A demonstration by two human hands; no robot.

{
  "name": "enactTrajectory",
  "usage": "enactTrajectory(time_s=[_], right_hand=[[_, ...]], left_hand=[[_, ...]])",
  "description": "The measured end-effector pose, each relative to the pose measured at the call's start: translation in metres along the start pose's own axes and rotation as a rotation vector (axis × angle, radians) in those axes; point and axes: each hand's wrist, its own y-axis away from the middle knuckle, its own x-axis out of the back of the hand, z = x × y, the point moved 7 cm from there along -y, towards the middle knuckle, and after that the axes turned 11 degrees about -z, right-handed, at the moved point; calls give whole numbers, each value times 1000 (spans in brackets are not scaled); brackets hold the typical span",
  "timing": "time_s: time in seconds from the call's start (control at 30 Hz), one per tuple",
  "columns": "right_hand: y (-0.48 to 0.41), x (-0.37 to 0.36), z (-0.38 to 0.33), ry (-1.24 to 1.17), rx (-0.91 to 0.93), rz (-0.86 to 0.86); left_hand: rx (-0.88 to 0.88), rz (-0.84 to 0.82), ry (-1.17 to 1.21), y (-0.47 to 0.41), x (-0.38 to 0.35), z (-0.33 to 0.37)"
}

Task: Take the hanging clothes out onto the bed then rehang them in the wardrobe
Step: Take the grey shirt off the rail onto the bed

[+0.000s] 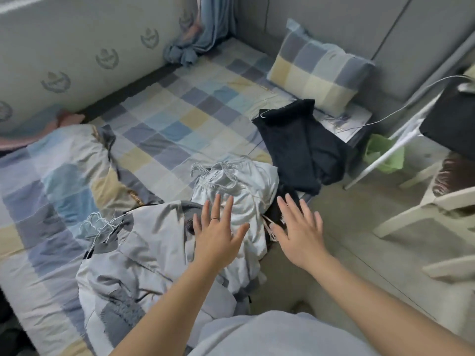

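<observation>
Both hands are wide open and holding nothing, left hand (218, 232) flat over the pale grey pants (241, 183) at the bed (180, 111)'s near edge, right hand (299, 235) just right of them, and the hanger hook (196, 167) pokes out far-left, so lefty's closer.

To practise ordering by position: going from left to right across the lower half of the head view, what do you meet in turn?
Wire hangers → left hand → right hand → white chair.
</observation>
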Motion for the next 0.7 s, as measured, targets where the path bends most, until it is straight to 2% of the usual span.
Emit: enactTrajectory(time_s=[0.4, 0.7], right_hand=[[99, 80, 268, -116, -252, 168], [211, 114, 442, -220, -602, 324]], left_hand=[[-285, -57, -142, -33, -97, 279], [-711, -202, -274, -46, -177, 505]])
